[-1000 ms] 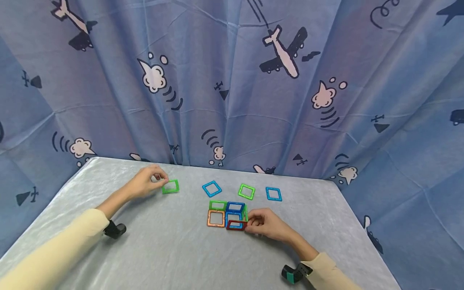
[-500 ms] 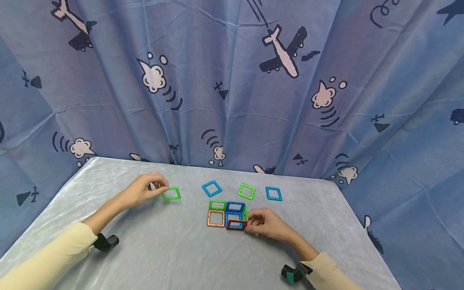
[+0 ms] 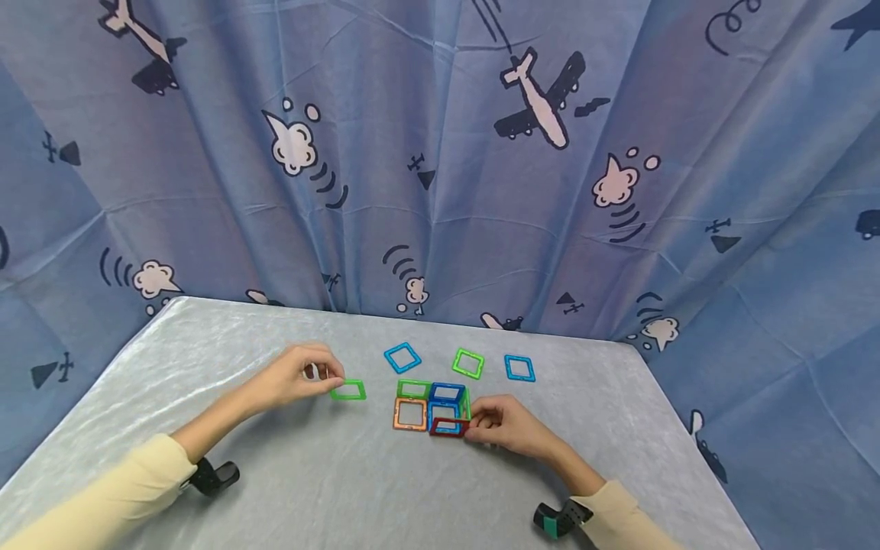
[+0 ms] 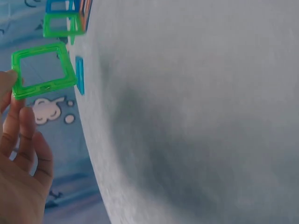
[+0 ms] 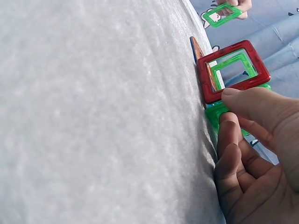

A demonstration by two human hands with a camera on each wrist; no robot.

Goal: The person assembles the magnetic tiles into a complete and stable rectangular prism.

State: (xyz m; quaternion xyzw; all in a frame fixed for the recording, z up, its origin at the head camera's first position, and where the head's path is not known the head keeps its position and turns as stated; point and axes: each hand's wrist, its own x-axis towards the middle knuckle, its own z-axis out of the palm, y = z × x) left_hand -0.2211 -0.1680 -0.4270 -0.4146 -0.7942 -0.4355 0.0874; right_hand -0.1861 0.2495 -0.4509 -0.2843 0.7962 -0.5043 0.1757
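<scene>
My left hand (image 3: pixel 296 376) pinches a green square magnetic tile (image 4: pixel 45 87) between thumb and fingers, raised above the table left of a small build. An orange tile (image 3: pixel 396 414) and a blue tile (image 3: pixel 430 416) lie side by side as its base. Behind them stand a green tile (image 3: pixel 414 383) and a dark blue one (image 3: pixel 447 386). Another green tile (image 3: pixel 467 401) stands at the right side. In front, a red tile (image 5: pixel 250 84) stands up. My right hand (image 3: pixel 509 428) pinches the red tile by its right edge, its fingers against the green side tile.
Behind the build lie a loose blue tile (image 3: pixel 409 367), a light green tile (image 3: pixel 456 360) and another blue tile (image 3: pixel 506 367). A grey cloth covers the table (image 3: pixel 309 473). A blue curtain (image 3: pixel 371 153) with printed planes hangs behind its far edge.
My left hand has brought the green tile nearer and to the right, towards the build. My right hand and the build have stayed in place.
</scene>
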